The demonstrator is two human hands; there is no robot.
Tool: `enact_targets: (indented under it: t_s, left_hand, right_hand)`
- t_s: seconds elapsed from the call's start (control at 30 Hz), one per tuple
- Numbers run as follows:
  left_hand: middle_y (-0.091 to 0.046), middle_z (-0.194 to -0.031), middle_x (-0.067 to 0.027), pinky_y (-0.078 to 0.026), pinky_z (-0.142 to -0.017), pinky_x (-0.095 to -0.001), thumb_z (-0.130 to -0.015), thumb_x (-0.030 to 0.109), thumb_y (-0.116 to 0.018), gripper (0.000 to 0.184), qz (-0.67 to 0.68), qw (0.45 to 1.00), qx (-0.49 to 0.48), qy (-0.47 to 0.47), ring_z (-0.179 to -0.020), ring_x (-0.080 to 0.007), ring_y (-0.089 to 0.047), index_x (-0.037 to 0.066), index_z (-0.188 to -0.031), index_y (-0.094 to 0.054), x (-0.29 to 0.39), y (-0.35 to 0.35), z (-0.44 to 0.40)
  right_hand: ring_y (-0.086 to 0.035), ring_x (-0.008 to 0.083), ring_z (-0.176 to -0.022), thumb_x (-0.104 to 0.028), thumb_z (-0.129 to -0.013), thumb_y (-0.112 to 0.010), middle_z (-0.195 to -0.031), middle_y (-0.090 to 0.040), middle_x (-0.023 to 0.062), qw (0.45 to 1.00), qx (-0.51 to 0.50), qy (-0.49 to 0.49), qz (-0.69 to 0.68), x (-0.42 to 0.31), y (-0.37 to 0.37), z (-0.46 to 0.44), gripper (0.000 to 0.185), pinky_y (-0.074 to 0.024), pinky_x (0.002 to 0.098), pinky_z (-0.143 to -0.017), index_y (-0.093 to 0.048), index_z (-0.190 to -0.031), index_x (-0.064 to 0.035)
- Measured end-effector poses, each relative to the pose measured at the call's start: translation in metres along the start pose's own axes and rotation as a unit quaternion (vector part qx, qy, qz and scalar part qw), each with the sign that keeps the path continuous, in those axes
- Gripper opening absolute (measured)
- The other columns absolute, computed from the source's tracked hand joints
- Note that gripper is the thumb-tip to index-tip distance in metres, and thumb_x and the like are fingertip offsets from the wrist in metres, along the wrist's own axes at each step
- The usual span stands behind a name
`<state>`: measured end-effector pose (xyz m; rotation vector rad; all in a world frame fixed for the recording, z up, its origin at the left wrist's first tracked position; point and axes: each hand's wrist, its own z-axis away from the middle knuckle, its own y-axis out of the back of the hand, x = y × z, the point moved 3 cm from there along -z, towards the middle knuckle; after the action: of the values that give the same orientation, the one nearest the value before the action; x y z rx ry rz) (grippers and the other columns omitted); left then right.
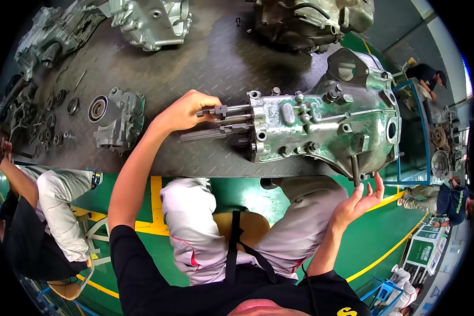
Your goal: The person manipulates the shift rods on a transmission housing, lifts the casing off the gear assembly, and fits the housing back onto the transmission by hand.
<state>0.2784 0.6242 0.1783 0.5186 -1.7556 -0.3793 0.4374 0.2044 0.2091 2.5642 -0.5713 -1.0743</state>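
A metal gearbox housing [305, 124] with green stains lies on its side on the bench in front of me. Several shift rails [231, 109] and a splined shaft [200, 135] stick out from its left end. My left hand [190, 108] is closed around the end of the upper rail, its fingertips partly hidden behind the metal. At the housing's lower right, a dark lever [355, 169] points down toward me. My right hand [353, 205] is palm up below it, fingers spread, with a fingertip at the lever's end; I cannot tell whether it presses there.
Left of my arm sits a smaller housing cover [120, 120] with a round bearing. Several gears and rings [51, 121] lie farther left. More gearbox housings [150, 23] and a darker transmission [310, 23] stand at the back. A co-worker [42, 216] sits at the left.
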Motion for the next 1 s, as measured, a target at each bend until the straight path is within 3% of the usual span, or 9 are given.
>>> enact_targets:
  t_s: [0.23,0.33,0.4,0.6,0.8,0.87,1.0]
  left_hand:
    - [-0.07,-0.086,-0.017,-0.052,-0.073,-0.0388,-0.069,-0.006,-0.066,0.027,-0.043,0.999,0.011,-0.017,-0.079,-0.0331,-0.067,-0.001,-0.096,-0.066,0.002,-0.001,-0.017]
    - [-0.07,-0.085,-0.0172,-0.051,-0.072,-0.0381,-0.069,-0.004,-0.067,0.027,-0.04,0.998,0.043,-0.017,-0.079,-0.0323,-0.067,-0.001,-0.095,-0.067,-0.001,-0.007,-0.015]
    - [-0.069,-0.083,-0.0177,-0.05,-0.068,-0.038,-0.07,-0.004,-0.065,0.026,-0.045,0.999,0.012,0.004,-0.074,-0.0302,-0.066,-0.002,-0.097,-0.067,0.005,-0.009,-0.016]
    - [-0.069,-0.085,-0.0176,-0.05,-0.068,-0.0359,-0.072,-0.003,-0.066,0.024,-0.001,0.999,0.026,-0.041,-0.074,-0.0291,-0.067,-0.002,-0.097,-0.066,-0.006,-0.012,-0.027]
    - [-0.068,-0.084,-0.0185,-0.049,-0.067,-0.0333,-0.076,-0.001,-0.066,0.02,-0.042,0.996,0.055,-0.052,-0.072,-0.0291,-0.066,-0.001,-0.096,-0.065,0.001,-0.013,-0.023]
    - [-0.069,-0.084,-0.0179,-0.05,-0.067,-0.0345,-0.076,0.001,-0.067,0.019,0.005,0.999,0.03,0.03,-0.073,-0.0311,-0.066,0.0,-0.095,-0.065,0.006,-0.016,-0.02]
    - [-0.067,-0.08,-0.0165,-0.05,-0.066,-0.0346,-0.076,0.003,-0.067,0.02,-0.029,0.996,0.073,-0.045,-0.069,-0.0276,-0.063,-0.001,-0.095,-0.064,-0.001,-0.015,-0.023]
  right_hand:
    - [-0.044,0.0274,-0.135,-0.006,-0.097,-0.047,-0.147,-0.045,0.0162,0.999,0.019,-0.013,-0.029,-0.003,-0.003,-0.001,0.046,-0.0328,0.0456,-0.113,-0.041,-0.141,0.0047]
    - [-0.045,0.026,-0.133,-0.007,-0.099,-0.046,-0.145,-0.046,0.0156,1.0,0.021,-0.013,-0.017,-0.006,-0.002,-0.004,0.042,-0.0337,0.0439,-0.113,-0.043,-0.139,0.0056]
    - [-0.045,0.0264,-0.133,-0.009,-0.1,-0.046,-0.145,-0.046,0.0148,1.0,0.008,-0.021,0.004,-0.005,0.0,-0.003,0.043,-0.034,0.0435,-0.113,-0.043,-0.14,0.0053]
    - [-0.045,0.0261,-0.133,-0.01,-0.102,-0.046,-0.146,-0.046,0.0144,1.0,0.009,-0.028,-0.011,-0.004,-0.002,-0.003,0.042,-0.0336,0.0437,-0.114,-0.043,-0.14,0.0054]
    - [-0.044,0.0256,-0.133,-0.009,-0.102,-0.047,-0.146,-0.046,0.0141,0.999,0.008,-0.029,-0.02,-0.007,-0.004,-0.003,0.041,-0.0331,0.0438,-0.114,-0.043,-0.14,0.005]
    - [-0.044,0.0255,-0.132,-0.009,-0.102,-0.047,-0.146,-0.045,0.0141,0.999,0.013,-0.023,-0.021,-0.006,-0.005,-0.004,0.041,-0.0332,0.0436,-0.114,-0.043,-0.14,0.0049]
    - [-0.044,0.0253,-0.132,-0.008,-0.102,-0.047,-0.146,-0.045,0.0141,1.0,0.016,-0.021,-0.016,-0.005,-0.005,-0.005,0.041,-0.0334,0.0432,-0.114,-0.043,-0.14,0.0048]
